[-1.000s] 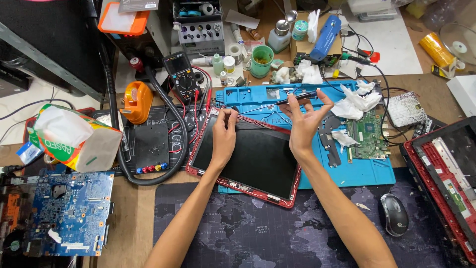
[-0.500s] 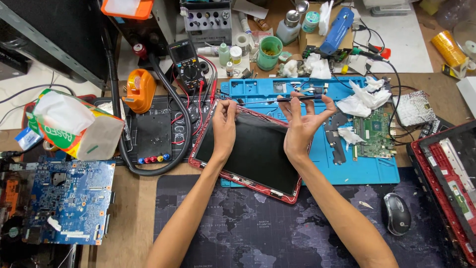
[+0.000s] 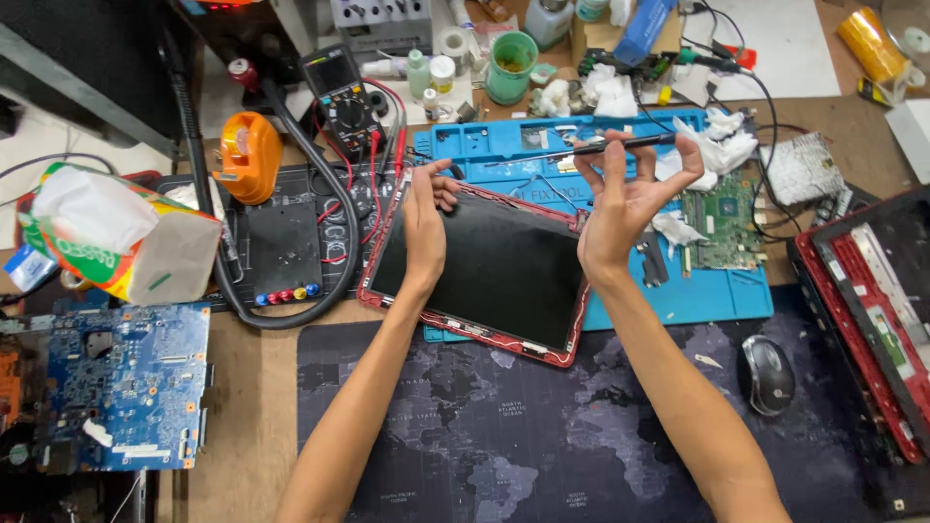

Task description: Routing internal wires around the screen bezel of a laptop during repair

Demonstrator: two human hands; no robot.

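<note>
- Right hand [image 3: 625, 199], flat on the screen's [image 3: 484, 271] far edge a second ago, now lifts off, its grip pinching a thin black tool [image 3: 620, 145].
- Left hand [image 3: 424, 228] stays pressed on the screen's far left edge, holding nothing.
- Screen unmoved mid-bench, half on the blue mat [image 3: 697, 295].

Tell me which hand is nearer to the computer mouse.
Right. The right hand, holding a thin dark tool, is raised above the blue mat, up-left of the computer mouse. The left hand rests on the red-framed screen panel, farther left.
</note>
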